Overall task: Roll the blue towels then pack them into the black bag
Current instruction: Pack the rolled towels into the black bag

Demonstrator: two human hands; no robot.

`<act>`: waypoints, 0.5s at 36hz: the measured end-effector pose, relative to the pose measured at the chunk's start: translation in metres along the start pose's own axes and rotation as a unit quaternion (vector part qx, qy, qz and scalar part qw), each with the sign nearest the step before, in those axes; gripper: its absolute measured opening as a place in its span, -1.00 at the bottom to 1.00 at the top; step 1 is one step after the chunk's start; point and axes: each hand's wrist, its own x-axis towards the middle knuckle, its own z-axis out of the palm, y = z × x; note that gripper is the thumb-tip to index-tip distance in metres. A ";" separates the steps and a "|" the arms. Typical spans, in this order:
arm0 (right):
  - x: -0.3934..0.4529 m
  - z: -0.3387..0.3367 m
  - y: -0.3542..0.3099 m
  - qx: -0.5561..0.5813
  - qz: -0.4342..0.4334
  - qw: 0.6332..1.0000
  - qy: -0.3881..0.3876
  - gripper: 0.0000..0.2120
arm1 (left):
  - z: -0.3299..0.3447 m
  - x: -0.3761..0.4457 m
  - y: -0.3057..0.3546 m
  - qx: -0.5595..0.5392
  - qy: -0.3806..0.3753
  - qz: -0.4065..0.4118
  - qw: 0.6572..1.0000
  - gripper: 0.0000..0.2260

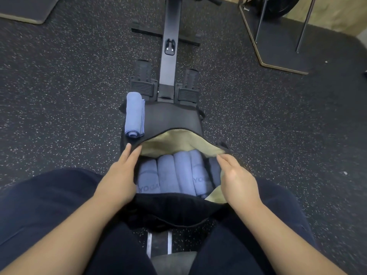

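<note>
While the black fabric bag with a pale yellow-green lining (174, 207) lies open between the person's dark-trousered thighs, the left hand (119, 175) rests with straight, close-set fingers along the left rim of the opening, fingertips touching the black edge. At the opposite rim, the right hand (236, 179) lies with fingers straight and together, their tips at the lining's edge; whether the thumb pinches the fabric cannot be told. Inside the bag, rolled blue terry towels (174, 173) lie side by side, lengthwise, two showing the printed word YOGA. One more rolled blue towel (134, 115) lies outside the bag, on the left part of the black padded seat (170, 118) just beyond the opening. Beyond that, a black rowing machine rail with two ribbed footplates (168, 56) stretches over the speckled dark rubber floor (59, 86).
</note>
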 end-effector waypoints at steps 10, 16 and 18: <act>0.024 -0.005 -0.026 0.005 -0.003 0.997 -0.071 -0.66 | -0.001 0.005 0.004 -0.031 -0.027 0.012 0.999 -0.05; 0.055 -0.007 -0.058 0.048 -0.052 0.995 -0.074 -0.66 | -0.003 0.008 0.003 -0.061 -0.039 0.009 0.997 -0.05; 0.067 -0.003 -0.070 0.074 -0.079 0.992 -0.062 -0.67 | -0.004 0.009 0.001 -0.076 -0.054 0.005 0.996 -0.05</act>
